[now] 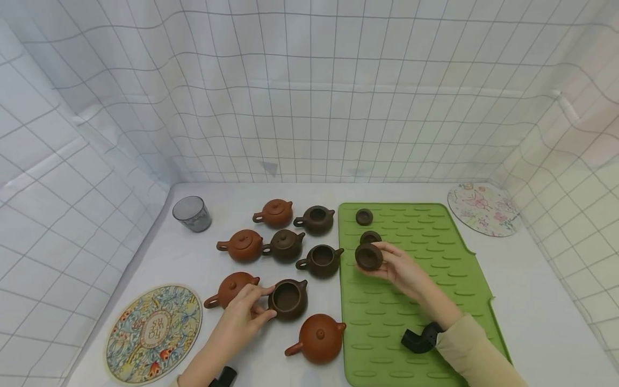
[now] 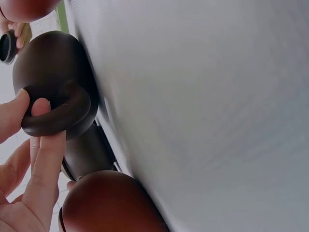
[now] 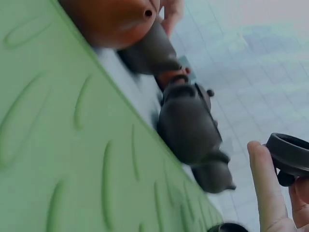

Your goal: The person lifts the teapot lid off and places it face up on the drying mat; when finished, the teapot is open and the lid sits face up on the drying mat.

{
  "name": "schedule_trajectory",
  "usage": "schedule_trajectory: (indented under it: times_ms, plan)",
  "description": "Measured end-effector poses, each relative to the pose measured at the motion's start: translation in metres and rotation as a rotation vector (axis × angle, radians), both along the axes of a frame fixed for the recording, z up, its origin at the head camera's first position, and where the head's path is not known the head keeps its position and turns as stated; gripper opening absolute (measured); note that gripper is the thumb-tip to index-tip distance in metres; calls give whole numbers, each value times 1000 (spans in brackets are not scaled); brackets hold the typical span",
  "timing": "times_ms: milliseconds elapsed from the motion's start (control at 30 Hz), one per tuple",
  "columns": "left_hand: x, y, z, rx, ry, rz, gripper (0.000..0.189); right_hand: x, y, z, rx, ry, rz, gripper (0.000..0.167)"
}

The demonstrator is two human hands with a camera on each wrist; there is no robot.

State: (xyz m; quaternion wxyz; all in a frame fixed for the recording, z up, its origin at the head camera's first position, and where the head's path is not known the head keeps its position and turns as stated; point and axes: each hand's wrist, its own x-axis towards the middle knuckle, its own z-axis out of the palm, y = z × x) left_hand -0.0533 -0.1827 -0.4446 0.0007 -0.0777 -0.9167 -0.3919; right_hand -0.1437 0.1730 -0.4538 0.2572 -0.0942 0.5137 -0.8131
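My left hand grips the handle of a lidless dark brown teapot. In the left wrist view, fingers pass through the loop handle and the thumb rests against it. The pot's round opening faces up. Over the green mat, my right hand holds a dark teapot lid by its edge, turned over with its hollow underside showing. The right wrist view shows this lid with its knob pointing down. Just behind it, a second dark lid lies on the mat, and a third lid lies farther back.
Two other lidless dark teapots stand left of the mat. A lidded dark teapot and several reddish teapots surround them. A grey glass stands back left. Patterned round mats lie at both sides.
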Motion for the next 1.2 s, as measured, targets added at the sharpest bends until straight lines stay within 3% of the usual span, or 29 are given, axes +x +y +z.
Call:
schedule_trajectory:
  times_ms: [133, 200, 300, 400, 600, 900, 1033, 1200]
  plan:
    - [0, 0, 0, 1, -1, 3, 44, 0, 11, -6, 30, -27, -11, 27]
    - [0, 1, 0, 1, -5, 5, 44, 1, 14, -9, 87, -23, -19, 38]
    - [0, 1, 1, -1, -16, 8, 44, 3, 18, -13, 232, -2, -44, 58]
    - [0, 1, 2, 0, -28, 11, 44, 6, 21, -15, 397, 11, -60, 67]
    - [1, 1, 3, 3, -33, 13, 44, 12, 22, -17, 626, 19, -94, 62]
    - [1, 1, 2, 4, -21, 9, 44, 16, 11, -14, 943, 201, -177, 52]
    - [1, 1, 1, -7, -17, 9, 45, 15, 9, -12, 1039, 317, -210, 44]
    - [0, 1, 0, -33, -39, 17, 46, 16, 11, -13, 1085, 366, -226, 42]
